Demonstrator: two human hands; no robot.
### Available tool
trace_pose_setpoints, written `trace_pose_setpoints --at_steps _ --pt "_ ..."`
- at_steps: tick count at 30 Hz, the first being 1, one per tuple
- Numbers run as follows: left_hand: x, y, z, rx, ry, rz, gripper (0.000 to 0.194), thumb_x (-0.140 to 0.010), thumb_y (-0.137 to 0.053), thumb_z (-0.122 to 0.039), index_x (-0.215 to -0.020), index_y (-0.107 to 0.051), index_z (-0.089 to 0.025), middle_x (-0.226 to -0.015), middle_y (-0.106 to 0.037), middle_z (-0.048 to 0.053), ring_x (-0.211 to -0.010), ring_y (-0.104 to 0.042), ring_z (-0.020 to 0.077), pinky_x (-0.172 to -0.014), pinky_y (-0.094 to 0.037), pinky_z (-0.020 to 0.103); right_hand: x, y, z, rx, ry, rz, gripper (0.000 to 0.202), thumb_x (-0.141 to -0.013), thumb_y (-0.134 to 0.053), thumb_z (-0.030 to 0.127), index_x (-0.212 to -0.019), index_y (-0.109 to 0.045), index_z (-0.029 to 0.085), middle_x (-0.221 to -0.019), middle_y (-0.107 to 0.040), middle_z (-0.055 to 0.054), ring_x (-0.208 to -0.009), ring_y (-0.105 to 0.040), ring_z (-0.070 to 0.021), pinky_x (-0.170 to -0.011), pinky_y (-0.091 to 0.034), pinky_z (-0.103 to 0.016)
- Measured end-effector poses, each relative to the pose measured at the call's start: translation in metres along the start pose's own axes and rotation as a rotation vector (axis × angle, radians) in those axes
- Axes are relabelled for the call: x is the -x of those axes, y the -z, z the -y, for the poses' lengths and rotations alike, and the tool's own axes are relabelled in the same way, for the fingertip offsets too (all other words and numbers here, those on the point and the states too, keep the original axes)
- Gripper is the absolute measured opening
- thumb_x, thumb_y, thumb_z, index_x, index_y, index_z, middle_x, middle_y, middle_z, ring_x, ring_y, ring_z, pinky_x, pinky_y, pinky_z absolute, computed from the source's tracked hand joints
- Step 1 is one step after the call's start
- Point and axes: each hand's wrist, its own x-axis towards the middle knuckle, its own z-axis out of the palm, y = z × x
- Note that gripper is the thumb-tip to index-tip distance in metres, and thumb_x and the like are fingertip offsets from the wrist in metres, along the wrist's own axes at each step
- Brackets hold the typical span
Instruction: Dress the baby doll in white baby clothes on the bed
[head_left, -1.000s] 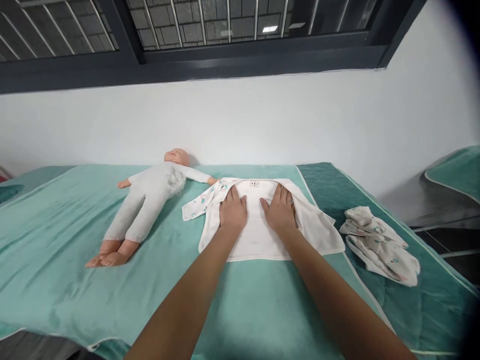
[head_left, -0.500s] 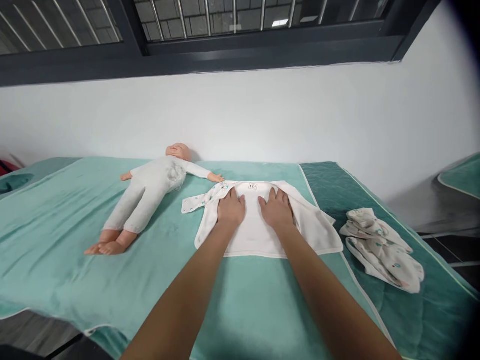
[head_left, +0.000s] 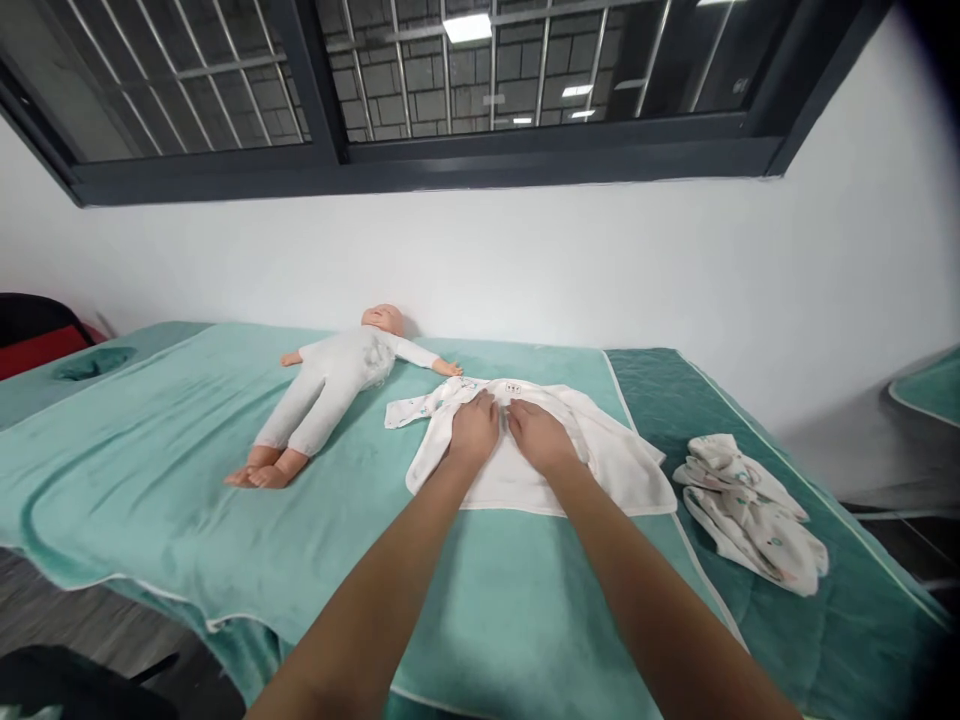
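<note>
Flanking shirt (head_left: 517, 492): doll (head_left: 339, 362), crumpled garment (head_left: 754, 520); left hand (head_left: 475, 430), right hand (head_left: 541, 436) atop, fingers together, can't tell if pinching.

Reaching up from the bottom edge with bare left forearm (head_left: 397, 570) and right forearm (head_left: 641, 570), slanting inward to meet near the middle of the frame. Holding left hand (head_left: 475, 430) and right hand (head_left: 541, 435) side by side just below centre, a narrow gap between, backs toward the camera. Bending fingers (head_left: 525, 412) a little and angling toward each other, tips partly hidden.
</note>
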Motion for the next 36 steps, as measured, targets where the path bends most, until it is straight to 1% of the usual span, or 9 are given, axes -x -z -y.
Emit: trace_pose_setpoints --at_steps 3,5,8,12,15,20,26,31,36 --pt "0.032 0.018 0.010 0.156 -0.015 -0.058 0.040 -0.102 -0.027 -0.031 -0.129 -0.056 -0.023 -0.127 -0.067 0.005 -0.113 -0.063 0.0142 -0.098 -0.048 0.026 -0.001 -0.001 -0.002 -0.002 -0.030 -0.006 0.038 -0.100 -0.037 0.023 -0.127 -0.062 0.016 -0.137 -0.060 -0.009 -0.128 -0.052 -0.0190 -0.110 -0.037 -0.032" --pt "0.051 0.034 0.031 0.366 0.114 -0.185 0.040 -0.100 -0.030 -0.036 -0.124 -0.058 -0.020 -0.121 -0.069 0.007 -0.108 -0.065 0.0163 -0.091 -0.052 0.028 -0.002 -0.004 -0.004 -0.006 -0.043 0.000 0.039 -0.099 -0.038 0.023 -0.130 -0.060 0.016 -0.140 -0.058 -0.009 -0.131 -0.050 -0.0193 -0.111 -0.035 -0.034" --pt "0.062 0.058 0.074 0.311 0.319 -0.320 0.036 -0.093 -0.044 -0.035 -0.120 -0.061 -0.019 -0.115 -0.070 0.008 -0.107 -0.064 0.0210 -0.096 -0.049 0.034 -0.003 -0.007 -0.007 -0.010 -0.063 0.009 0.040 -0.099 -0.038 0.023 -0.133 -0.059 0.018 -0.143 -0.055 -0.007 -0.133 -0.048 -0.0198 -0.113 -0.034 -0.035" --pt "0.051 0.073 0.110 0.189 0.398 -0.220 0.056 -0.092 -0.044 -0.039 -0.145 -0.043 -0.020 -0.109 -0.072 0.008 -0.100 -0.066 0.0245 -0.093 -0.049 0.039 -0.003 -0.009 -0.009 -0.019 -0.079 0.006 0.041 -0.098 -0.038 0.023 -0.133 -0.059 0.018 -0.143 -0.055 -0.005 -0.132 -0.048 -0.0194 -0.113 -0.033 -0.035" --pt "0.035 0.068 0.114 0.015 0.325 -0.162 0.061 -0.093 -0.043 -0.037 -0.151 -0.033 -0.023 -0.128 -0.065 0.009 -0.115 -0.060 0.0265 -0.097 -0.046 0.040 -0.004 -0.010 -0.010 -0.025 -0.088 0.003 0.040 -0.098 -0.038 0.022 -0.130 -0.061 0.019 -0.142 -0.056 -0.004 -0.131 -0.049 -0.0191 -0.113 -0.034 -0.034" --pt "0.010 0.066 0.124 -0.208 0.127 -0.090 0.036 -0.091 -0.046 -0.023 -0.120 -0.067 -0.025 -0.129 -0.063 0.007 -0.121 -0.053 0.0257 -0.104 -0.040 0.037 -0.004 -0.011 -0.011 -0.051 -0.102 -0.021 0.040 -0.097 -0.038 0.021 -0.129 -0.062 0.019 -0.141 -0.058 -0.003 -0.130 -0.050 -0.0189 -0.113 -0.035 -0.034" --pt "-0.008 0.070 0.152 -0.296 0.053 -0.351 0.029 -0.090 -0.045 -0.016 -0.103 -0.070 -0.019 -0.110 -0.066 0.011 -0.109 -0.054 0.0298 -0.092 -0.044 0.041 -0.005 -0.014 -0.013 -0.110 -0.107 -0.040 0.039 -0.095 -0.040 0.020 -0.126 -0.066 0.019 -0.139 -0.060 -0.003 -0.129 -0.051 -0.0205 -0.113 -0.036 -0.036" --pt "-0.007 0.064 0.154 -0.275 0.106 -0.366 0.032 -0.083 -0.046 -0.006 -0.100 -0.070 -0.018 -0.110 -0.066 0.011 -0.109 -0.053 0.0324 -0.088 -0.045 0.043 -0.006 -0.012 -0.012 -0.129 -0.114 -0.044 0.038 -0.095 -0.041 0.020 -0.123 -0.067 0.022 -0.136 -0.061 -0.004 -0.128 -0.052 -0.0211 -0.113 -0.037 -0.039" --pt "0.023 0.069 0.135 -0.160 -0.031 -0.368 0.026 -0.090 -0.047 -0.014 -0.105 -0.067 -0.018 -0.109 -0.067 0.010 -0.105 -0.055 0.0277 -0.092 -0.045 0.039 -0.006 -0.013 -0.012 -0.092 -0.085 -0.032 0.039 -0.095 -0.041 0.020 -0.125 -0.066 0.020 -0.138 -0.060 -0.005 -0.128 -0.052 -0.0213 -0.111 -0.038 -0.038"
